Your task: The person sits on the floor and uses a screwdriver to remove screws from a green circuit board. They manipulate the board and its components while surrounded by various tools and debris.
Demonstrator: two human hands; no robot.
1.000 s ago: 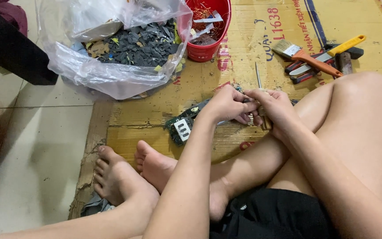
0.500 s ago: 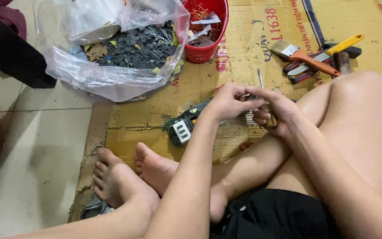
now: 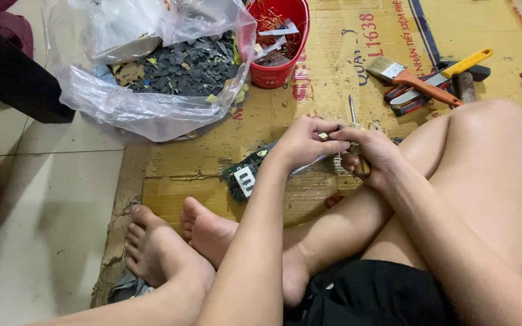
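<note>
Going left to right here:
Plastic bag (image 3: 122, 108): one, full of dark scraps, far left on the floor.
Red bucket (image 3: 282, 36): one, copper wire inside.
Circuit board (image 3: 249, 175): one, flat on the cardboard (image 3: 333, 78), just under the left wrist.
Left hand (image 3: 303, 142): fingers curled shut, pinching a tiny part I can't make out.
Right hand (image 3: 373, 154): fist closed round a screwdriver (image 3: 353, 118), tip up, touching the left hand.
Paintbrush (image 3: 409, 75): one, further right among the tools.
</note>
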